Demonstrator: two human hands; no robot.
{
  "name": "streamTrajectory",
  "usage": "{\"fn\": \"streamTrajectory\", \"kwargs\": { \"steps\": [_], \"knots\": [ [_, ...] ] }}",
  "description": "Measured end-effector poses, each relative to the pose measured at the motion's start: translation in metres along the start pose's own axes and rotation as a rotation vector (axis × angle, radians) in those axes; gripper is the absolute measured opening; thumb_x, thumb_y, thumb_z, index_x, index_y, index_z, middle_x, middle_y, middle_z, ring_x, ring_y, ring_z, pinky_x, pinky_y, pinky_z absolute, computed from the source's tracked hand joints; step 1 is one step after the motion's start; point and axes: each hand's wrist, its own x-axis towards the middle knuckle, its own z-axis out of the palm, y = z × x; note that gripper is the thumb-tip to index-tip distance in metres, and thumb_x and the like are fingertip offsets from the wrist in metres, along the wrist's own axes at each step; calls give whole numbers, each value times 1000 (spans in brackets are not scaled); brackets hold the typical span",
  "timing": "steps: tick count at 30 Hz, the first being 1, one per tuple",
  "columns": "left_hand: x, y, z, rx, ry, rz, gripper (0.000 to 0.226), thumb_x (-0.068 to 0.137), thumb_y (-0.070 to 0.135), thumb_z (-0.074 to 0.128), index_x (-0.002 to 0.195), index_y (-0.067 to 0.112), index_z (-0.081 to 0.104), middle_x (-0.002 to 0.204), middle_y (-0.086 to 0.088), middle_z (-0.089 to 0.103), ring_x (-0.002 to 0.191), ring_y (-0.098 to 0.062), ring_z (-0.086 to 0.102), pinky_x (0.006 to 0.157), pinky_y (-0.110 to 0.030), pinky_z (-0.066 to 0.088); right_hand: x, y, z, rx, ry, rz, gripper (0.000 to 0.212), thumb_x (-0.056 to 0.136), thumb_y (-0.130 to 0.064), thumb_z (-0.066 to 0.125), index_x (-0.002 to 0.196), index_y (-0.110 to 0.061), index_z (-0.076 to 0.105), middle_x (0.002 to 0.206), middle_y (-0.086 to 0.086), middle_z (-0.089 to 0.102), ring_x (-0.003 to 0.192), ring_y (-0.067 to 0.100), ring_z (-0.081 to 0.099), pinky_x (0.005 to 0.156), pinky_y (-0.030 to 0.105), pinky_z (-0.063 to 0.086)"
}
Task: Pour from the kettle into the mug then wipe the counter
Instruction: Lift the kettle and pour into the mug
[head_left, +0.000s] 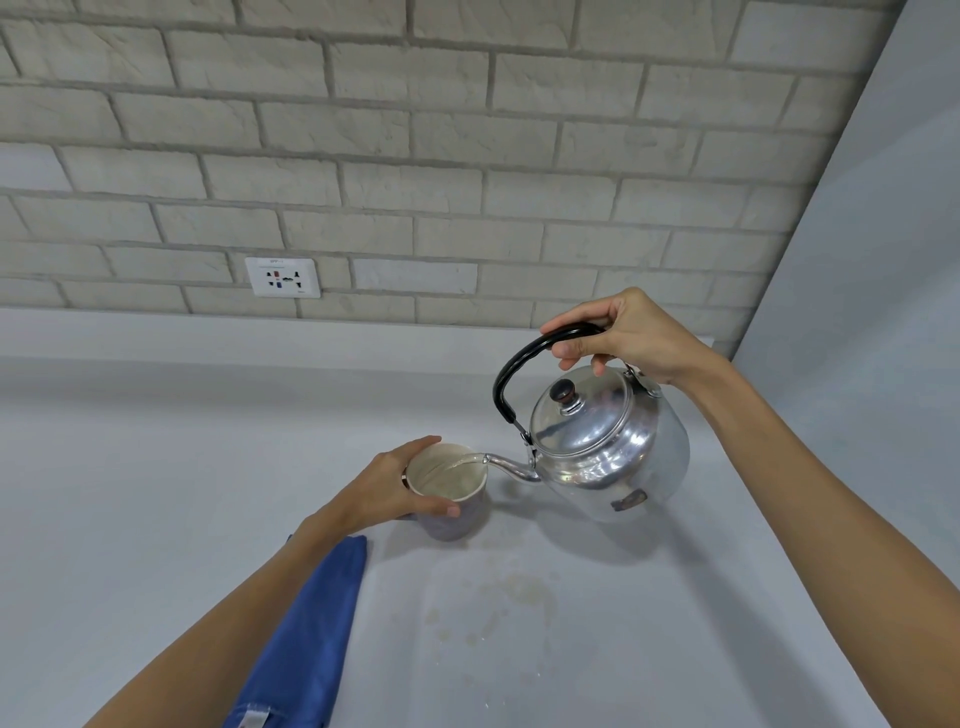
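— Where are my hands right now?

— My right hand (631, 332) is wrapped around the black handle (524, 358) of the kettle (605, 441), holding it lifted and tipped to my left. My left hand (387, 486) is curled around the mug (448, 491), steadying it where it stands on the counter (156, 467).

— So which step am I in?

— The pour, I'd say. The spout (506, 465) sits right at the mug's rim and a thin stream of water runs from it into the mug. How full the mug is, I can't tell from here.

— And after that?

— I judge the next move is to level the kettle before the mug brims, then set it down well apart from the mug. Then the wipe: a folded blue cloth (306, 639) lies on the counter along my left forearm, and pale stains and droplets (511, 597) mark the surface just in front of the mug. My left hand would have to let go of the mug to take the cloth.
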Motion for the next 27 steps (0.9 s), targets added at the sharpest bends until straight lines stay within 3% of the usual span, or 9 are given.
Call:
{"fn": "streamTrajectory", "kwargs": {
  "steps": [13, 20, 27],
  "knots": [
    [1, 0, -1, 8, -4, -1, 96, 39, 48, 95, 123, 51, 49, 115, 14, 59, 101, -8, 63, 65, -27, 62, 5, 1, -4, -17, -7, 1, 31, 61, -24, 84, 91, -23, 78, 87, 4, 78, 74, 18, 75, 47, 16, 49],
    [1, 0, -1, 31, -4, 9, 100, 39, 50, 94, 127, 47, 47, 115, 15, 59, 98, -2, 63, 64, -24, 60, 6, 0, -7, -39, -1, 6, 27, 69, -12, 81, 95, -17, 77, 88, 5, 78, 74, 18, 74, 47, 15, 49],
    [2, -2, -1, 8, -10, 4, 100, 40, 46, 95, 128, 46, 47, 115, 14, 60, 95, 2, 64, 66, -29, 62, 8, -2, -7, -57, 0, 17, 25, 73, -6, 79, 97, -12, 76, 84, 4, 78, 70, 16, 74, 47, 15, 49]
  ]
}}
